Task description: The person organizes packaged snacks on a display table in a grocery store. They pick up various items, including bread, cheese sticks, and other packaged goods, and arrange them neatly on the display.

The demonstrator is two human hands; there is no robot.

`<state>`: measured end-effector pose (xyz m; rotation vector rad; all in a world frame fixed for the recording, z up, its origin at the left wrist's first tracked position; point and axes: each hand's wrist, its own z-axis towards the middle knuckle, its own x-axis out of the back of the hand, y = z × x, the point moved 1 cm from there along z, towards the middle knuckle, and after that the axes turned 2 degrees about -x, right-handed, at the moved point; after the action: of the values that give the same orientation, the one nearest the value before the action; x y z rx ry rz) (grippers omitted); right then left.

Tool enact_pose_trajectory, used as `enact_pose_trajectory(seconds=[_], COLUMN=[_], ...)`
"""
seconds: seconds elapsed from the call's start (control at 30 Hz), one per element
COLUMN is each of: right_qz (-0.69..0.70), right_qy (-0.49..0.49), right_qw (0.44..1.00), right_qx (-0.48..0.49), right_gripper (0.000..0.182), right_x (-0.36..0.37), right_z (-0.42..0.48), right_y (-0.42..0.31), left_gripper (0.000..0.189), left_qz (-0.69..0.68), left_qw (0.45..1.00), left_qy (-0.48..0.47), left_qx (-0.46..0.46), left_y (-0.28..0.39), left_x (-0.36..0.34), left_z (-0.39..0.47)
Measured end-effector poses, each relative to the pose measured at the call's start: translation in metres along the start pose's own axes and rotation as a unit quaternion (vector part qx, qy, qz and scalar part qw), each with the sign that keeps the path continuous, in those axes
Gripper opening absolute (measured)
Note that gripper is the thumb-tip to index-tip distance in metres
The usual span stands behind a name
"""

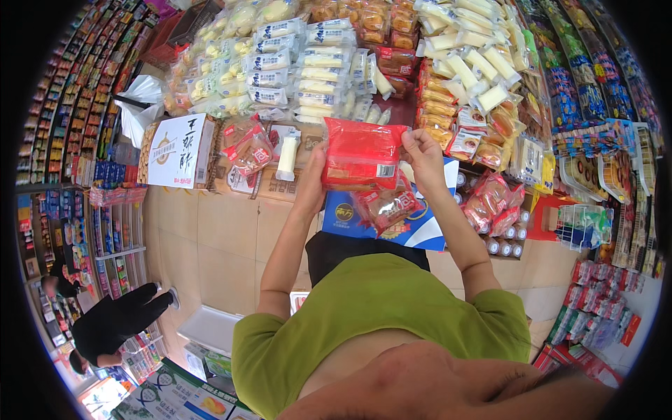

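Observation:
Between my two hands is a red plastic food package (362, 149) with a barcode label near its lower right corner. My left hand (313, 181) grips its left edge. The thumb and fingers of my right hand (424, 157) pinch its upper right corner. Just below it, a clear and red packet of brown bread (389, 205) lies on a blue carton (341, 215). Left of my left hand, a white wrapped bread stick (287, 156) and another brown bread packet (252, 152) rest on cardboard boxes (273, 184).
Stacked white wrapped breads (325, 68) and golden packaged breads (436, 110) fill the display ahead. A white printed box (178, 149) stands at left. Bottles in a carton (506, 244) and brown bread packets (493, 202) are at right. A person in black (115, 320) is at lower left.

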<state>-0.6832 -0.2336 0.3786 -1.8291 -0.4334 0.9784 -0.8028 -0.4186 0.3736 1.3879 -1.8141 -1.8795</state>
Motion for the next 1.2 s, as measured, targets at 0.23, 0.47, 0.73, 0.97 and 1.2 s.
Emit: enact_pose_trajectory(seconds=[0.23,0.47,0.73,0.97,1.2], right_qz=[0.026,0.035,0.087,-0.045,-0.415], right_qy=[0.019,0.030,0.046,-0.084,-0.244], right_qw=[0.999,0.999,0.994,0.992,0.788], right_qx=[-0.019,-0.011,0.052,0.087,0.383], right_gripper=[0.016,0.014,0.011,0.017,0.010], right_x=[0.007,0.012,-0.008,-0.022,-0.016], right_z=[0.002,0.009,-0.003,-0.072,-0.092], right_y=[0.002,-0.009,-0.021,0.021,-0.013], left_gripper=[0.042,0.056,0.077,0.057,0.065], left_qz=[0.023,0.078,0.098,0.013,0.060], left_qw=[0.999,0.986,0.981,0.996,0.946], left_qy=[-0.046,-0.134,-0.143,-0.091,-0.307], left_qx=[-0.008,-0.060,-0.090,0.014,0.082], left_y=[0.007,0.017,0.024,0.026,0.054], left_x=[0.002,-0.005,-0.011,-0.019,-0.006], left_z=[-0.003,-0.012,-0.017,-0.011,-0.017])
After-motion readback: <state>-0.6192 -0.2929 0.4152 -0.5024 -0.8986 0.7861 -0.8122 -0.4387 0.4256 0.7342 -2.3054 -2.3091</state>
